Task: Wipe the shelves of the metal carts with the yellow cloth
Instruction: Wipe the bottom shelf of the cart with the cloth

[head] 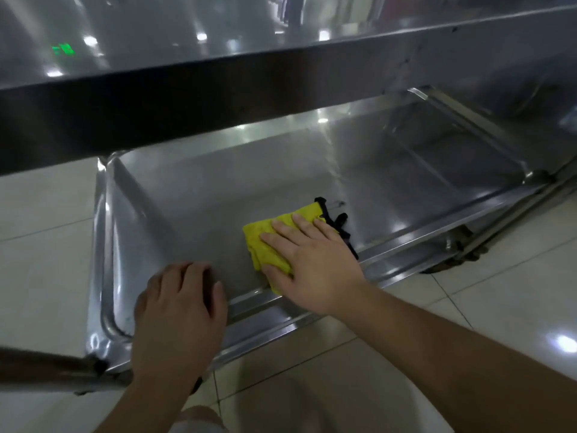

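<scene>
A folded yellow cloth (pixel 265 242) with a dark trim lies on the lower shelf (pixel 203 207) of a stainless steel cart, near its front rim. My right hand (pixel 309 260) presses flat on the cloth, fingers spread and pointing to the upper left. My left hand (pixel 179 307) is curled over the shelf's front rim (pixel 256 303), to the left of the cloth. The cart's upper shelf (pixel 187 42) runs across the top of the view and hides the back of the lower one.
Pale floor tiles (pixel 40 229) surround the cart. A dark caster wheel (pixel 462 251) sits under the shelf's right front corner, and a cart leg (pixel 46 367) crosses the lower left. My knee (pixel 199 420) shows at the bottom edge.
</scene>
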A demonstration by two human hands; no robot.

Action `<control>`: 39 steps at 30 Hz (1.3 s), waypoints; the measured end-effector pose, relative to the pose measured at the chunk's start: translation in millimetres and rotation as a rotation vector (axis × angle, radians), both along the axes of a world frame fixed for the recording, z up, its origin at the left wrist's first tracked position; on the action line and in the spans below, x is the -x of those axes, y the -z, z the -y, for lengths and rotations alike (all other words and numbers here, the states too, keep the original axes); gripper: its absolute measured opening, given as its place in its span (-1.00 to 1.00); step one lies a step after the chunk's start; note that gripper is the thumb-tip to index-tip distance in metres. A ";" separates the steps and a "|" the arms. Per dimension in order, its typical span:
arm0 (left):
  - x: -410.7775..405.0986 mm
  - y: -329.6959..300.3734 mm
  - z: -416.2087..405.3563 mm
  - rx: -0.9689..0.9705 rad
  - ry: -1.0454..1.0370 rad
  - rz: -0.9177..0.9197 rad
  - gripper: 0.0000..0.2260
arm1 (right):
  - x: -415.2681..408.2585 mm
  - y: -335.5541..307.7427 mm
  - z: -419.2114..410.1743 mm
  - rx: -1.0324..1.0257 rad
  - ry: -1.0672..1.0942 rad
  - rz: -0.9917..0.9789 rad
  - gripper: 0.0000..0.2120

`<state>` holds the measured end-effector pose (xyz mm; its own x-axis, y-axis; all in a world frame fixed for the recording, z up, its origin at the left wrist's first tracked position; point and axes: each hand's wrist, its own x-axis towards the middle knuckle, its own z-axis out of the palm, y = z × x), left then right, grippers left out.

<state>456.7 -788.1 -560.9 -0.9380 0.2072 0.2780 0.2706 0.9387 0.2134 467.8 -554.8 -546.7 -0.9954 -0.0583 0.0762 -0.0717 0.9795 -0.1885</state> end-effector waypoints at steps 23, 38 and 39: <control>-6.1 -7.9 -11.7 0.008 -0.054 -0.014 -0.67 | -3.0 16.5 -26.1 -0.146 -0.375 -0.333 -0.41; -6.8 -3.3 -9.0 -0.006 -0.005 -0.080 -0.67 | -3.1 7.0 -43.6 -0.058 -0.728 -0.570 -0.47; -6.3 -3.0 -7.9 -0.013 0.011 -0.088 -0.67 | -7.2 4.1 -41.1 -0.067 -0.747 -0.567 -0.50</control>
<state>463.0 -780.2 -558.0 -0.9075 0.2129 0.3622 0.2989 0.9330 0.2005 475.0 -513.6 -550.7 -0.5134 -0.6890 0.5116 -0.7501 0.6499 0.1225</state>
